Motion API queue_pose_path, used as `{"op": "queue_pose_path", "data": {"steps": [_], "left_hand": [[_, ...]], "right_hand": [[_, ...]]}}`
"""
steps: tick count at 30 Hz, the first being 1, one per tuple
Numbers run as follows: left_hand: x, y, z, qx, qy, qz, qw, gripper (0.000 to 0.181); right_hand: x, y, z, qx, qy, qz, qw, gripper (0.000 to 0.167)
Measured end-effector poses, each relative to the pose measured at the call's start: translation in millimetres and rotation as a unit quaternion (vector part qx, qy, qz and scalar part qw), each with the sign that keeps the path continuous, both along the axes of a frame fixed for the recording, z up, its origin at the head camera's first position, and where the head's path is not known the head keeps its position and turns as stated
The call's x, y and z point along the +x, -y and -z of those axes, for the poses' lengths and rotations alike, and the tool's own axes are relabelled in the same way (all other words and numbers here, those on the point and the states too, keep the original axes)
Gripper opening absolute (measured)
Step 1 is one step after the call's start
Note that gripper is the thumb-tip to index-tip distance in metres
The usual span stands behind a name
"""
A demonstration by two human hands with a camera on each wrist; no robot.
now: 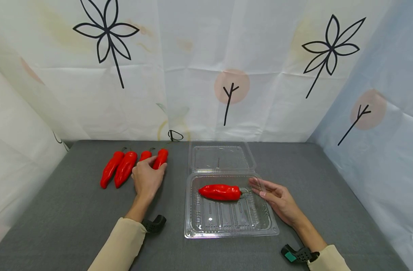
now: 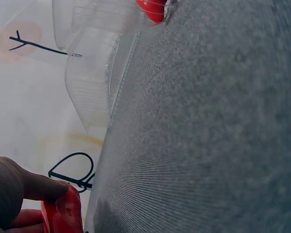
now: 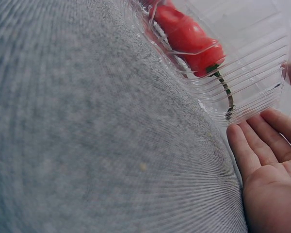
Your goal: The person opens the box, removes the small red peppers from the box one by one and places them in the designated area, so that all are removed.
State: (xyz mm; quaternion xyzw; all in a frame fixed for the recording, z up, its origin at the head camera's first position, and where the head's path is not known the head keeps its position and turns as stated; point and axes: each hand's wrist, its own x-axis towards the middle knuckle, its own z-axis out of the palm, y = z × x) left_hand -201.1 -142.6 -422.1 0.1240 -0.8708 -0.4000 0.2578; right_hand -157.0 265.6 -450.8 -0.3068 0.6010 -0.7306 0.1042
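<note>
My left hand (image 1: 148, 180) pinches a red pepper (image 1: 162, 156) between thumb and fingers at the back left of the table. In the left wrist view, thumb and fingers lie on either side of that pepper (image 2: 65, 213). Just left of it, another red pepper (image 1: 145, 154) is partly hidden by the hand. A clear plastic clamshell box (image 1: 231, 234) lies with its lid folded back; one red pepper (image 1: 220, 192) with a green stem rests across its base. My right hand (image 1: 281, 198) touches the box's right side, its fingers fairly straight against the wall (image 3: 254, 104).
Two more red peppers (image 1: 112, 169) lie side by side, left of my left hand. Behind the base, the clear lid (image 1: 222, 156) reaches close to the table's back edge. A printed cloth (image 1: 199, 75) hangs behind and at both sides of the grey table (image 1: 70, 226).
</note>
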Motion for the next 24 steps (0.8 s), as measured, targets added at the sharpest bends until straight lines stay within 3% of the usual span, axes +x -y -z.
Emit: {"op": "queue_pose_path", "data": {"steps": [11, 24], "left_hand": [[-1.2, 4.7, 8.2, -0.043, -0.008, -0.008, 0.999, 0.038], [-1.5, 9.2, 10.8, -0.058, -0.001, -0.015, 0.9982, 0.039]], "right_hand": [[0.0, 0.6, 0.0, 0.001, -0.001, 0.001, 1.0, 0.048], [0.0, 0.6, -0.6, -0.004, 0.003, -0.002, 1.0, 0.048]]}}
